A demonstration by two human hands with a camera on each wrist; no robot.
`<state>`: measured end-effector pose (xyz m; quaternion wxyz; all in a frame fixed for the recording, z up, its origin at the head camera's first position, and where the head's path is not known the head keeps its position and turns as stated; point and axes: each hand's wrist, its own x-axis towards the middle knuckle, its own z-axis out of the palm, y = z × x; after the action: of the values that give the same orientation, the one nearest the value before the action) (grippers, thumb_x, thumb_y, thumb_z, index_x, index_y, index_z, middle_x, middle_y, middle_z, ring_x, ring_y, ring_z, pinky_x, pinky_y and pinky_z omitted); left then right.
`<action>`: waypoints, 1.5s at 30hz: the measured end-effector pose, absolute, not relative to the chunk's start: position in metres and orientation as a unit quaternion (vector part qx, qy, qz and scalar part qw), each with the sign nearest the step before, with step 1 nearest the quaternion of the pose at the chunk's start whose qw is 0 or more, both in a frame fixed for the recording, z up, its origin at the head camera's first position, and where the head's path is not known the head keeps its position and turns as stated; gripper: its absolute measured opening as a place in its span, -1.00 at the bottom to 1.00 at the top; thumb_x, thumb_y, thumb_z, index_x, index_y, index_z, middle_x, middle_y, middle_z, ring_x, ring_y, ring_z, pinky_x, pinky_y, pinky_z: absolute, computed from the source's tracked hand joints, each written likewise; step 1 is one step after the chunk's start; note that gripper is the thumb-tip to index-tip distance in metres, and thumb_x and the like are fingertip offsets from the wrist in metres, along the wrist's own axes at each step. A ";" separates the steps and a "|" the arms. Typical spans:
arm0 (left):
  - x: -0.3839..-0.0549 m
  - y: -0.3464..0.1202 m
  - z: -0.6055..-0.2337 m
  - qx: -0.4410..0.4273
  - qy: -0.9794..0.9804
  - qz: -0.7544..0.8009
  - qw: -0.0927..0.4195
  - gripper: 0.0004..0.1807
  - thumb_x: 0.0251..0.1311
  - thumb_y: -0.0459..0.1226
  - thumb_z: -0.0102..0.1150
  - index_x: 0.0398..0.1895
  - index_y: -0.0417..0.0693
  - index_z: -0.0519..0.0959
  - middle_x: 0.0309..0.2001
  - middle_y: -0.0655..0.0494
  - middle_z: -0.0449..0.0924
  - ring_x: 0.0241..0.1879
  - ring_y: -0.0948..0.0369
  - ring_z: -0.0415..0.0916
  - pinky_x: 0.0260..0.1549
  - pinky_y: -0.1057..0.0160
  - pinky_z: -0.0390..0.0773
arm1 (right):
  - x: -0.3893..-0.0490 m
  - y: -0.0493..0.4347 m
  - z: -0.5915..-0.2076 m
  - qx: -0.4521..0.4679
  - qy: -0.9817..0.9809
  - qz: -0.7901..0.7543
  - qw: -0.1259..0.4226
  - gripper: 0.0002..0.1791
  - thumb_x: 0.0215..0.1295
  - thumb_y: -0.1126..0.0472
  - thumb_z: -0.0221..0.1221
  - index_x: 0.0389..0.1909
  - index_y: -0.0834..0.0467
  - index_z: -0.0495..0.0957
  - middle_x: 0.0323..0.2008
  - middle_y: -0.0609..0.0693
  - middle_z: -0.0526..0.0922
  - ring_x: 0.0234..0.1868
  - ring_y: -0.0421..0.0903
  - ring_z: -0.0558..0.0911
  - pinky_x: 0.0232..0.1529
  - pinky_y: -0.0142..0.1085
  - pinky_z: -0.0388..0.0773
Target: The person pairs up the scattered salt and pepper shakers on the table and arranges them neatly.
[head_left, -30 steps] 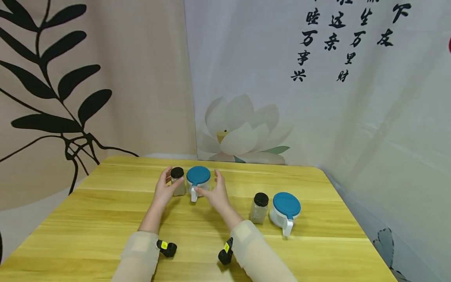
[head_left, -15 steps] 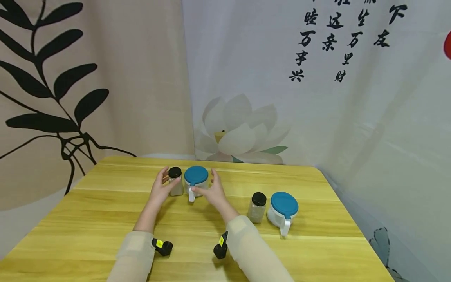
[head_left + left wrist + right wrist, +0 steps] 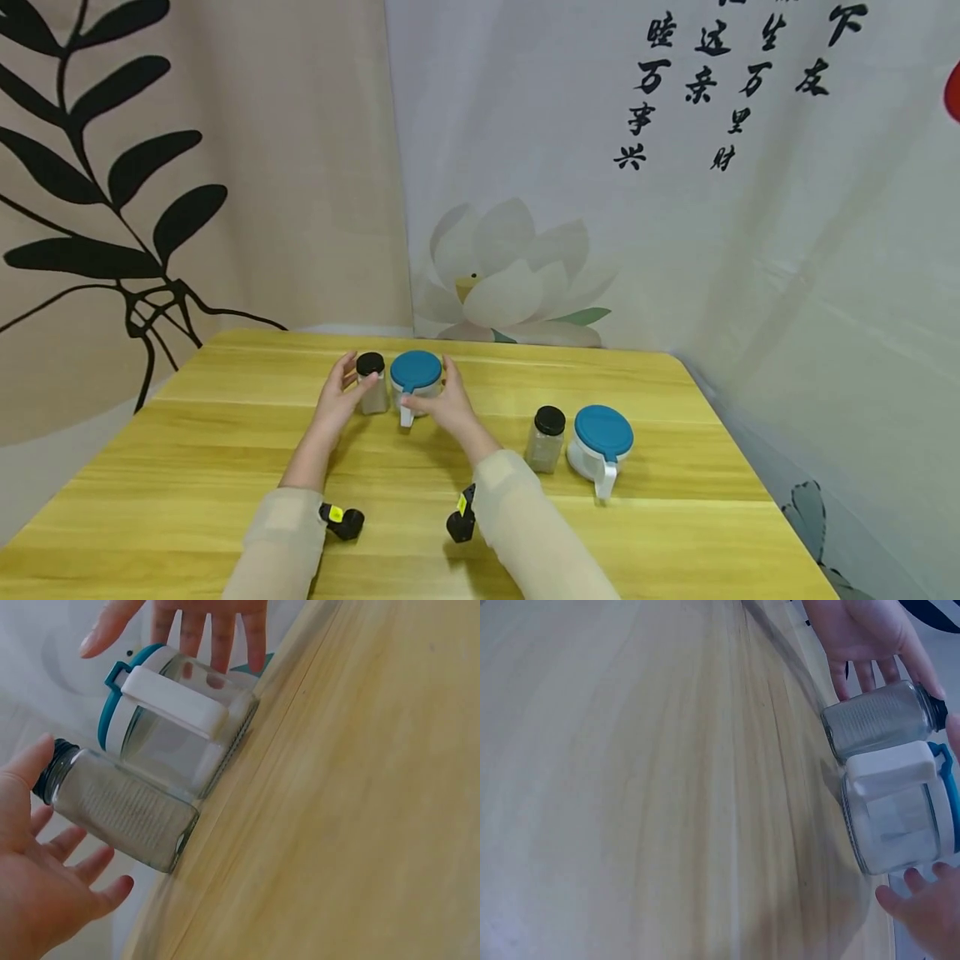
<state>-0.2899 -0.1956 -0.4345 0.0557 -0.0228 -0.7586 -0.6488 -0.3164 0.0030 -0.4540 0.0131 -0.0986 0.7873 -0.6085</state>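
My left hand [image 3: 337, 404] is at the left side of a small glass jar with a black lid [image 3: 373, 397]. In the left wrist view its thumb [image 3: 34, 761] comes right up to the lid, while the other fingers spread loosely along the jar's side. My right hand [image 3: 452, 408] is around the right side of a wider glass pot with a blue lid and white handle [image 3: 416, 368]. Its thumb lies near the handle, and its fingers extend beside the pot, as the right wrist view partly shows. Both containers stand upright, side by side on the table.
A second black-lidded jar [image 3: 545, 442] and a second blue-lidded pot [image 3: 600, 442] stand to the right, nearer me. The wooden table [image 3: 405, 517] ends at its back edge just behind the first pair. Printed cloth [image 3: 510, 167] hangs behind.
The head view has shifted slightly, moving everything a little left in the picture. Both hands and all the containers keep nearly the same places relative to each other.
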 end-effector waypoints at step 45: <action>-0.310 -0.196 -0.457 -0.006 -0.761 -0.645 0.070 -0.22 0.34 -0.04 0.08 0.50 -0.09 0.02 0.42 -0.13 0.07 0.37 -0.13 -0.04 0.23 -0.18 0.13 | -0.327 -0.006 -0.459 -0.058 0.799 -0.598 0.011 0.16 -0.02 0.10 0.48 0.50 0.11 -0.06 0.44 0.17 0.05 0.38 0.17 0.15 0.25 0.12 0.18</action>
<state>-0.3104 -0.1962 -0.4574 0.0696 -0.0061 -0.7610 -0.6450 -0.3267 -0.0058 -0.4589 0.0106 -0.0581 0.7991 -0.5982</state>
